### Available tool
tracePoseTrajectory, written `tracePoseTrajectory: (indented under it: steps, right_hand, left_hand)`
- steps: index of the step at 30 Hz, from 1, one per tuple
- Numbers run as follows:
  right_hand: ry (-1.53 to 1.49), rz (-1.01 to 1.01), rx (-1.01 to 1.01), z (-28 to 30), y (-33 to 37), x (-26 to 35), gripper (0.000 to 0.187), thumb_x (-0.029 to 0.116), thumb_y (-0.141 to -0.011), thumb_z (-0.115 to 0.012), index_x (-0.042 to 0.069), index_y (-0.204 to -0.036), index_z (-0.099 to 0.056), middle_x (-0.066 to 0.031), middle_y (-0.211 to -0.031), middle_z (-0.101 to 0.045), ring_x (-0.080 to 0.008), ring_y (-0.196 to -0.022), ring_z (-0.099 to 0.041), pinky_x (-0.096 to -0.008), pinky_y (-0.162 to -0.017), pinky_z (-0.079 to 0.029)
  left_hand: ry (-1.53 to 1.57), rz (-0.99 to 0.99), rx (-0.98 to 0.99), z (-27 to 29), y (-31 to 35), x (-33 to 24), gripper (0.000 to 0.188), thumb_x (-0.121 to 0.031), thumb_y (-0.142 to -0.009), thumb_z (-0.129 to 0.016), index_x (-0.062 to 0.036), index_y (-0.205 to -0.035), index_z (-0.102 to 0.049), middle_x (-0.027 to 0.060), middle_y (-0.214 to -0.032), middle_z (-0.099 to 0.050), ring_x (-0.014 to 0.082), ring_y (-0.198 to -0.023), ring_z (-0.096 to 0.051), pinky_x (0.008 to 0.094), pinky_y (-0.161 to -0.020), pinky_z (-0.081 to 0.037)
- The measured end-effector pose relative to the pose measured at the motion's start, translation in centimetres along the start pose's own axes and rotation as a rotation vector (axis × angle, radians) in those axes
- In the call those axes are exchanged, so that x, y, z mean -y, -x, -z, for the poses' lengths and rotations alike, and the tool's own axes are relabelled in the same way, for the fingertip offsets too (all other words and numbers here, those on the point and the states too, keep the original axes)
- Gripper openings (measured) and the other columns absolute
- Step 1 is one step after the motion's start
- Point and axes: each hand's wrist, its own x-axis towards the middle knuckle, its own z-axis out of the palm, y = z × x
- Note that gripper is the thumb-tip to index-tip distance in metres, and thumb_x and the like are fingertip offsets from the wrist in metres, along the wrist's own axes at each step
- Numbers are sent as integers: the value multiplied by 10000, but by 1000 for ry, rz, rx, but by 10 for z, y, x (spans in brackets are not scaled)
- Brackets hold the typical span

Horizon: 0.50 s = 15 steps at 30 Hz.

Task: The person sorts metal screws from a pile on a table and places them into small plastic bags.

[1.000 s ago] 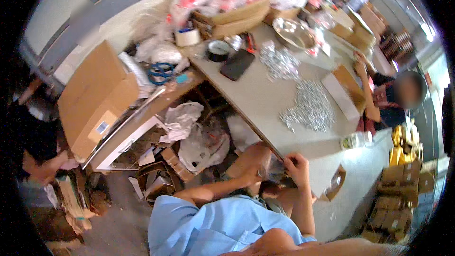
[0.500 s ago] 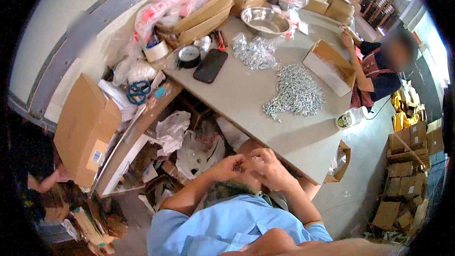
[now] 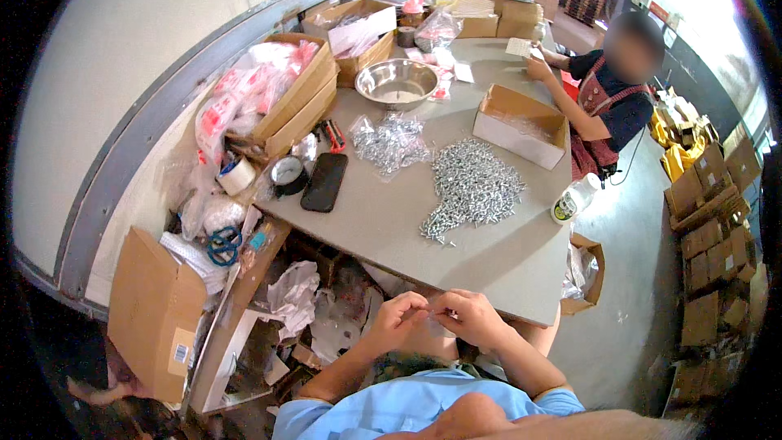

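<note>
At the near edge of the counter (image 3: 505,273), my left hand (image 3: 401,316) and right hand (image 3: 472,319) meet fingertip to fingertip, pinching a small item (image 3: 432,311) I cannot identify. Beyond lies a loose pile of small metal pieces (image 3: 474,186), judged light, stiff and slippery, best gripped singly mid-length; to its right, a white bottle (image 3: 575,198) bears a green-and-black label, lettering illegible.

On the table (image 3: 371,216): heap (image 3: 474,193) at centre, phone (image 3: 324,182) left of it, bag (image 3: 389,144) between phone and bowl (image 3: 397,86), box (image 3: 515,137) far right, bottle (image 3: 575,199) nearer. At near edge: left hand (image 3: 396,322) beside right hand (image 3: 474,319).
</note>
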Motion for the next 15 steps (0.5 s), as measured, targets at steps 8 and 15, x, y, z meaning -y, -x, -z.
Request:
tracePoseTrajectory:
  steps: [8,15]
  right_hand:
    - [-34,51,-75,-1,-5,-14,136,157,-810,-630,58,-875,-563,-128,-811,-570,-346,-765,-565,-420,-659,-467]
    - [-187,98,-104,23,-15,-32,106,116,-804,-606,42,-846,-544,-133,-782,-542,-331,-726,-542,-408,-656,-451]
  left_hand:
    - [-111,83,44,-1,-22,-14,108,-88,-881,-576,17,-876,-551,117,-823,-573,192,-719,-555,292,-632,-449]
    - [-128,232,-43,18,-50,-4,150,-148,-890,-589,-3,-860,-560,65,-749,-571,139,-659,-518,270,-593,-426]
